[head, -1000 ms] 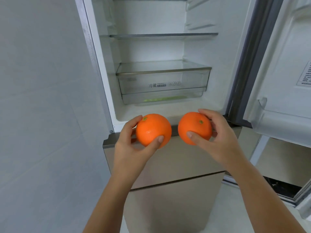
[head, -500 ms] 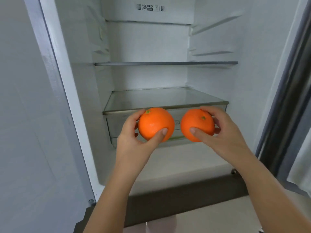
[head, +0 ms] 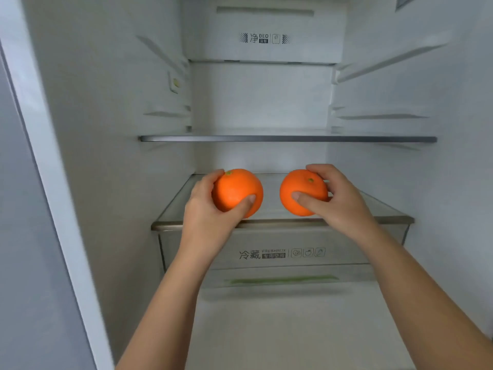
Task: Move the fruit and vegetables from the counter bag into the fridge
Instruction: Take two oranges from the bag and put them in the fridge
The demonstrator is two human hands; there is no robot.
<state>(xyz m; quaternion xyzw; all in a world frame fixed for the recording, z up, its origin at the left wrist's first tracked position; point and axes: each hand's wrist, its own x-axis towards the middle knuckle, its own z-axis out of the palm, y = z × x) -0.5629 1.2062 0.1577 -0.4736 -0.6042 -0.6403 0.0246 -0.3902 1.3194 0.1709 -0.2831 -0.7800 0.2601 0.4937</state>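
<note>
Fridge interior in view, with a glass shelf over the crisper drawer. Left hand grips the left orange and right hand grips the right orange, fingers curled round each. The oranges are side by side, apart, over the glass shelf's front; contact with it cannot be told.

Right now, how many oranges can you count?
2: left orange in the left hand, right orange in the right hand, both over the glass shelf; the drawer may hide more.
</note>
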